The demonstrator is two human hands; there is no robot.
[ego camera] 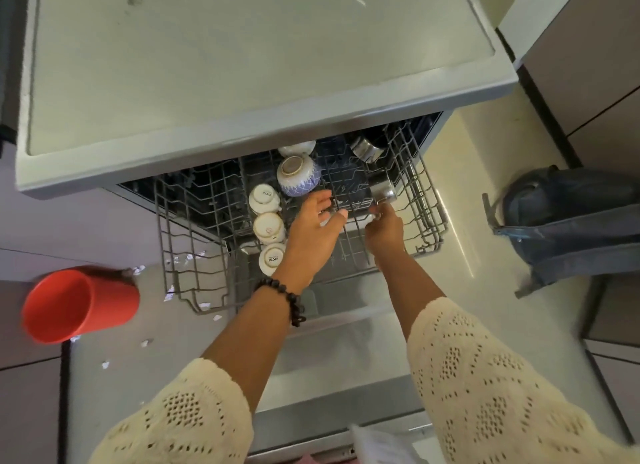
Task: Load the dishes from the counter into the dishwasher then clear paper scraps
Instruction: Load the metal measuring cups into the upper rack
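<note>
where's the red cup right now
In the head view the red cup lies on its side on the floor at left, beside the rack and paper scraps.

A steel cup lies tipped in the pulled-out dishwasher rack just beyond the right fingers, upturned white cups left of the left fingers, paper scraps far left.

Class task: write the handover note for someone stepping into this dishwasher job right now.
Left hand: open, fingers on the rack wire.
Right hand: pinching a steel cup, setting it in the rack.
Done: three white cups, a blue bowl and another steel cup sit upside down in the rack.
Left: release the cup, then pick up the paper scraps near the red bin.
</note>
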